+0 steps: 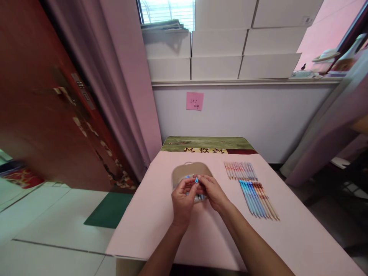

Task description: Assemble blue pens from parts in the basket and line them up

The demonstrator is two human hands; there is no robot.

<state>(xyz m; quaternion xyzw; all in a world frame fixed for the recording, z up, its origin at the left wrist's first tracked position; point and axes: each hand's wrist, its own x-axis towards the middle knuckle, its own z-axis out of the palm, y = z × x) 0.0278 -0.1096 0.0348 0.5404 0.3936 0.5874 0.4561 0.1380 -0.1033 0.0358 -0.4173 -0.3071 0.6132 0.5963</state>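
Observation:
A small blue tube-shaped piece (196, 179), with a round end facing me, is pinched between both hands. My left hand (184, 197) is closed around it from the left, fingertips together. From the right, the fingers of my right hand (211, 189) are closed on the same piece. Just beneath and behind the hands is a beige bin (191, 167) with several blue and clear small parts in it, partly covered by my fingers. Whether another part is hidden in the fingers, I cannot tell.
Right of the bin, blue and brown pens (258, 200) lie in a row. Behind them is a second row of pink and pale grey pens (240, 171). All rest on a pink-covered table (152, 214). White boxes (217, 68) line the sill beyond; a red-brown door (57, 115) stands left.

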